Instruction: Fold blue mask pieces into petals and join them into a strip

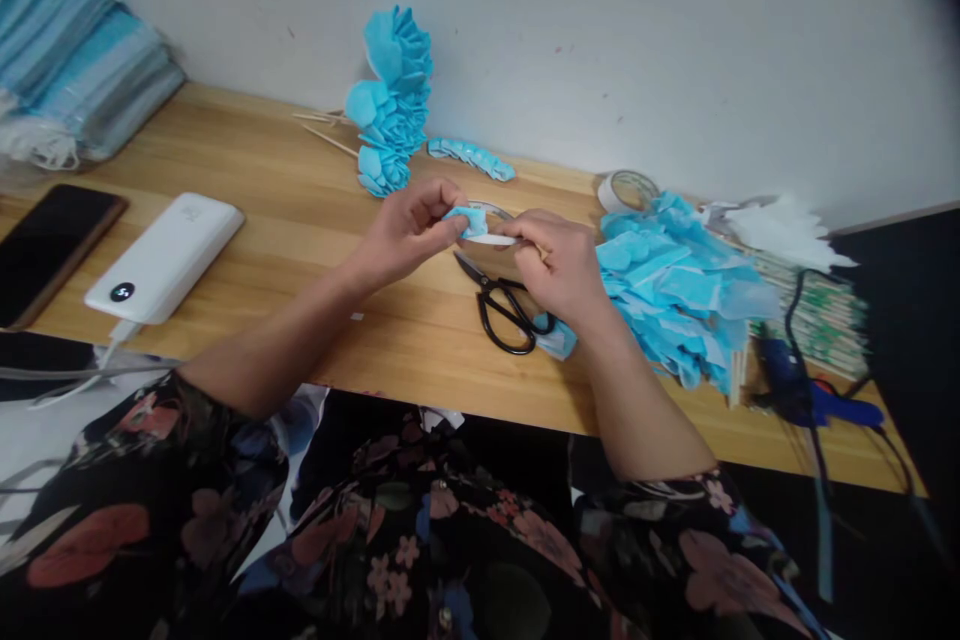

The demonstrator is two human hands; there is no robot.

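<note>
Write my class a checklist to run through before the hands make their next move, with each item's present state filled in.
1. Left hand pinching the small blue piece: ok.
2. Right hand holding the white strip: ok, though its palm is hidden.
3. Scissors set down on the table: ok.
4. Scissors handles apart from the loose blue piece: not ok, they meet in view.
5. Blue flowers out from under the hands: ok, they lie beyond the left one.
6. Blue corded tool switched off: cannot tell.
</note>
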